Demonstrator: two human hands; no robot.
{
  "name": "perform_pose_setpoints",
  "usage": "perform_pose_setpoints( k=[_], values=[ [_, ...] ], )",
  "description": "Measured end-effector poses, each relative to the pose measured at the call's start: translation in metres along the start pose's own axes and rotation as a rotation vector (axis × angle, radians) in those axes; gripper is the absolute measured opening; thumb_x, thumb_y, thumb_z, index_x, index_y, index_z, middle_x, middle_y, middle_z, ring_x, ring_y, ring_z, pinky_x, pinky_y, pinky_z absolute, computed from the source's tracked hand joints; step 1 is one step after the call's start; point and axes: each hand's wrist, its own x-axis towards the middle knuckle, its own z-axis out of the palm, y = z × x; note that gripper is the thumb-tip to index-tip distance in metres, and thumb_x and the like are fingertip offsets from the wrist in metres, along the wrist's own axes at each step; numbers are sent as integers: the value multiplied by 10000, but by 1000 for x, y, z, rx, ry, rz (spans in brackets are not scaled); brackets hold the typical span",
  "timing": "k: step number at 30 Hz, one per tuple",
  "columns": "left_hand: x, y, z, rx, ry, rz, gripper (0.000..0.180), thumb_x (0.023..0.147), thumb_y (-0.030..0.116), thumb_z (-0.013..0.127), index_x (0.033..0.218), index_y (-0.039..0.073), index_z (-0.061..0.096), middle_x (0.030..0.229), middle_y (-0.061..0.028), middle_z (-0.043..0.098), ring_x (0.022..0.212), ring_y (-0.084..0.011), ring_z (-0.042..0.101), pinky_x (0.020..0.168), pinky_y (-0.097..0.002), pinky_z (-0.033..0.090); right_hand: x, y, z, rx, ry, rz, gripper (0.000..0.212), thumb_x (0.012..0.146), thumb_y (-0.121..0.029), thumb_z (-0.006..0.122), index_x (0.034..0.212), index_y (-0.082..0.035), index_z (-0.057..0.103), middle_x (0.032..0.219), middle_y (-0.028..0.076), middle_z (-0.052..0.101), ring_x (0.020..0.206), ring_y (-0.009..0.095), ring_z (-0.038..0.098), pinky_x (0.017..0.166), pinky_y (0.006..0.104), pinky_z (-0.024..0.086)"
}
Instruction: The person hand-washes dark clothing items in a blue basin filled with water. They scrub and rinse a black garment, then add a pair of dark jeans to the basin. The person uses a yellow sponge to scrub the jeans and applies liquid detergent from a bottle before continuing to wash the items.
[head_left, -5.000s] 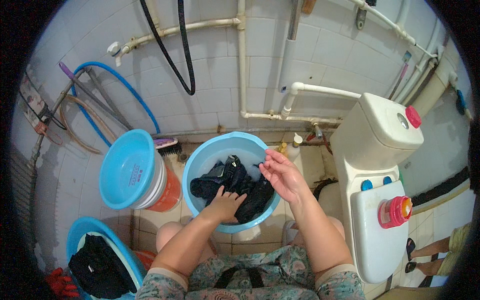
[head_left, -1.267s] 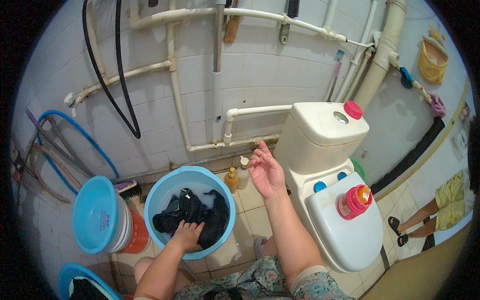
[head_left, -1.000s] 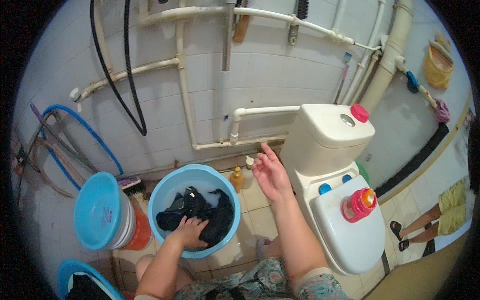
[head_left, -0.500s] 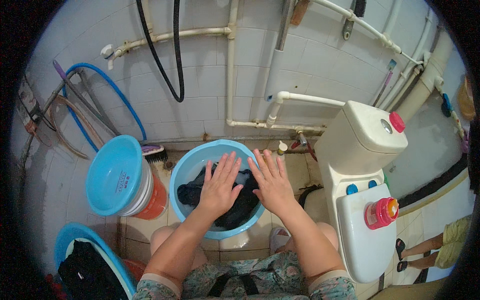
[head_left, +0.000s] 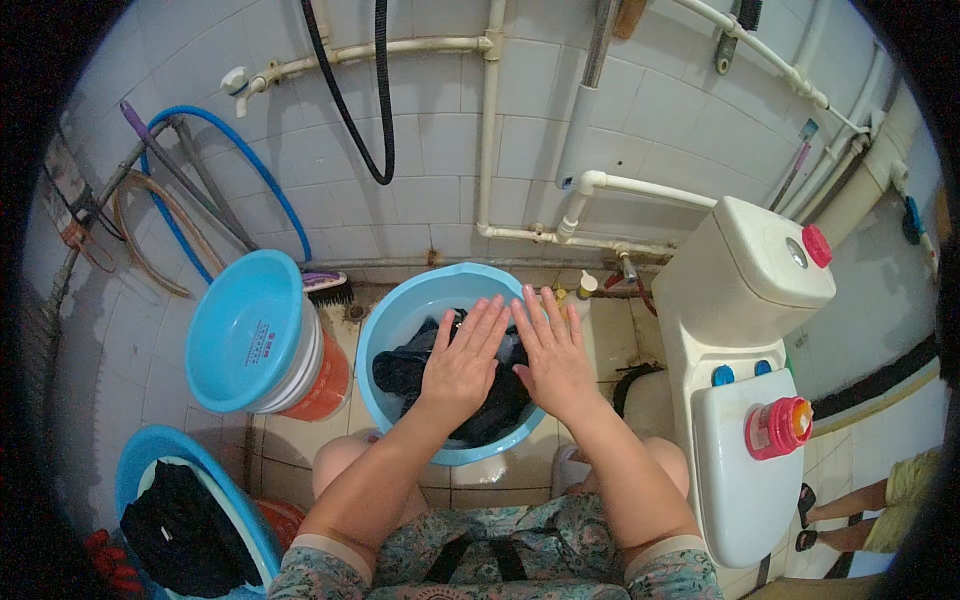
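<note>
Both my hands are held out flat, palms down, above a light blue basin on the tiled floor. My left hand is over the basin's middle, its fingers stretched and touching nothing that I can see. Close beside it, my right hand is over the basin's right rim, fingers straight and slightly apart, holding nothing. Wet black cloth lies bunched in water inside the basin, partly hidden beneath my hands.
Left stands an orange bucket under a blue basin. Black clothing fills another blue basin at lower left. A toilet at right bears a pink jar. A brush lies by the wall. A person's legs show far right.
My hands have drawn closer together, the fingertips now nearly meeting. The whole view has shifted slightly, so the surroundings appear further right and a little higher.
</note>
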Motion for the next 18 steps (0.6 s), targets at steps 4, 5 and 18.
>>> perform_pose_setpoints(
  k=[4,5,18],
  values=[
    [-1,-10,19,-833,-6,-268,585,806,87,586,1337,34,346,1229,-87,451,1168,-207,426,1005,-422,309,3,-2,7,215,53,82,835,686,-172,711,1381,-51,265,1435,126,257,1335,300,222,1066,470,201],
    [1,-11,24,-1223,-43,-398,548,829,82,574,1327,26,353,1163,-77,489,1117,-192,464,983,-410,346,3,0,9,304,77,120,800,707,-168,703,1374,-44,280,1422,131,286,1328,302,241,1063,459,212],
    [1,-30,14,-2462,-29,-556,387,888,50,491,1263,24,399,889,-11,473,664,-65,453,732,-267,500,3,27,23,2256,-2,874,299,929,-258,467,1150,-59,499,1045,68,585,942,168,548,820,295,456]
  ],
)
